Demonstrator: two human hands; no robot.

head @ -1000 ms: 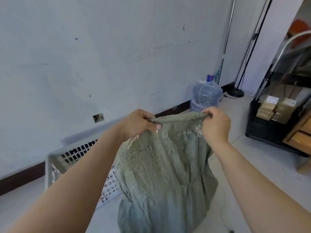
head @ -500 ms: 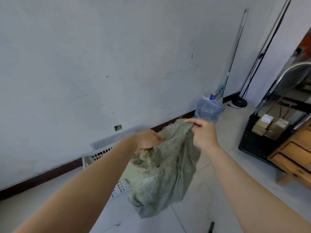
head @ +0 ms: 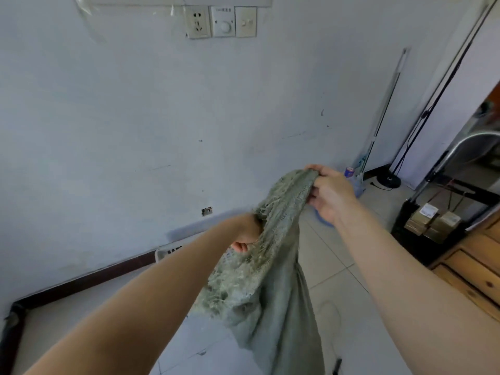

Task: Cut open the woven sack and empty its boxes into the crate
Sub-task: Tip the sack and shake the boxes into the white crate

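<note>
The grey-green woven sack hangs limp and crumpled in mid-air between my hands, its frayed edge showing. My right hand grips the sack's top edge, held higher. My left hand grips the bunched fabric lower and to the left, its fingers partly buried in the weave. Only a corner of the white slotted crate shows by the wall, behind my left forearm. No boxes are visible in the sack.
A black cart holding brown cardboard boxes stands at the right, next to a wooden drawer unit. A water jug and poles lean by the far wall. A small dark object lies on the tiled floor.
My view has lifted up the wall. My right hand raised the sack's top edge up and right; my left hand dropped lower into the bunched fabric, and the sack now hangs longer.
</note>
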